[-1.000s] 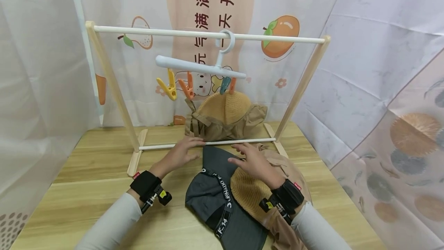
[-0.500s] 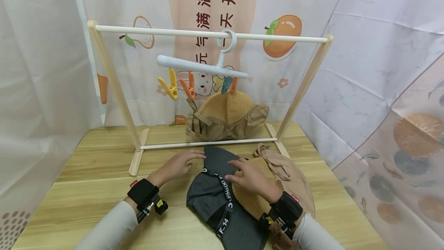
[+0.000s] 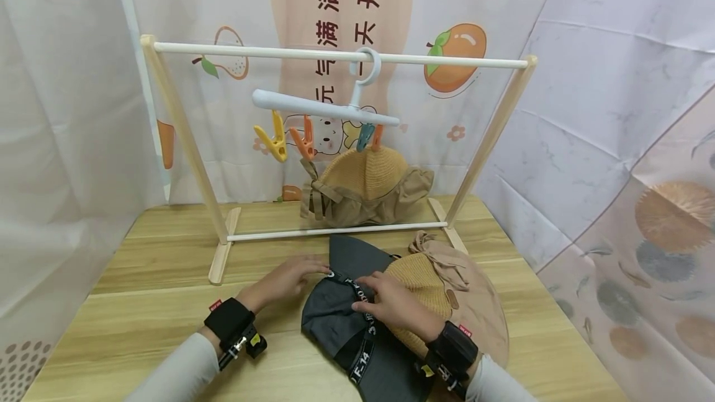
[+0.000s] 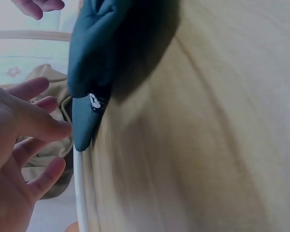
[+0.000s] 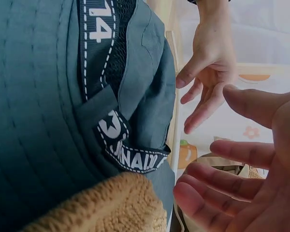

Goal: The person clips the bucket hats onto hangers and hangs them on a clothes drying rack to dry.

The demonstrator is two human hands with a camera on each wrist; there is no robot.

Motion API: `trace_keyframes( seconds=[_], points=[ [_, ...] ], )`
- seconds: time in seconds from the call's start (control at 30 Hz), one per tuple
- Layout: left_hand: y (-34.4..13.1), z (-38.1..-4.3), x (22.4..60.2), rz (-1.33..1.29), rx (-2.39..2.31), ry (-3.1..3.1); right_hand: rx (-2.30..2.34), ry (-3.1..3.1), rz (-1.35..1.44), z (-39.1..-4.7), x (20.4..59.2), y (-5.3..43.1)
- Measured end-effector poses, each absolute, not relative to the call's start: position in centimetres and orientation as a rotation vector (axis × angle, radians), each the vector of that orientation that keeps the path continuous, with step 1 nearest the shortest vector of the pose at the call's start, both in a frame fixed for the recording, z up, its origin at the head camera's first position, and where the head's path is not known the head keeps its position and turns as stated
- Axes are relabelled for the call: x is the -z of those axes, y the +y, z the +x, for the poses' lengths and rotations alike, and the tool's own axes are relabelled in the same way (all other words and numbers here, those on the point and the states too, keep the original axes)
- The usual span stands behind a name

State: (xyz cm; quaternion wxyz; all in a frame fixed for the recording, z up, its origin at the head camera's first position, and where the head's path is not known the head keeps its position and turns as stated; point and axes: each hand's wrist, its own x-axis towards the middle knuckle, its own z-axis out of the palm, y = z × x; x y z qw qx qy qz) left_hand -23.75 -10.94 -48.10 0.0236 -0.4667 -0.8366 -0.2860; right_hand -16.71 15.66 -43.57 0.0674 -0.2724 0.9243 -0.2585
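Note:
A dark grey bucket hat (image 3: 335, 309), its black band lettered in white, lies on the table. My left hand (image 3: 287, 278) hovers at its left edge, fingers loosely bent with nothing between them. In the left wrist view, the fingertips of that hand (image 4: 26, 140) are spread close beside the brim. Over the hat's band is my right hand (image 3: 393, 303), thumb and fingers apart. The right wrist view has this hand (image 5: 246, 179) with bare, spread fingers above the hat. A straw-crowned hat with a tan fabric brim (image 3: 477, 303) lies under the right forearm, against the grey hat.
A wooden rack with a white top rail (image 3: 268, 51) stands behind the hats. From it hangs a pale blue hanger (image 3: 313, 105) with yellow, orange and teal clips. Another straw and tan hat (image 3: 365, 185) sits behind the lower rail (image 3: 279, 236). Printed curtains enclose the table.
Both hands have come back from the lower rail toward the body, the right one also shifting left over the grey hat's band. The hats appear to stay in place.

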Motion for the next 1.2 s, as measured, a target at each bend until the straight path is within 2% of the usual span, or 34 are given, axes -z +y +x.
trace_keyframes(
  seconds=[0.4,0.93,1.2],
  points=[
    [-10.9,-23.1,48.5,-1.644,0.676,-2.66,0.687,2.697,-0.831,-15.6,44.7,14.6],
    [-11.0,-22.0,48.2,-1.68,0.674,-2.844,0.526,2.709,-0.794,-14.8,45.9,14.2],
    [-10.5,-22.0,48.3,-1.691,0.709,-2.843,0.544,2.692,-0.909,-14.6,46.5,14.3]
  ],
)
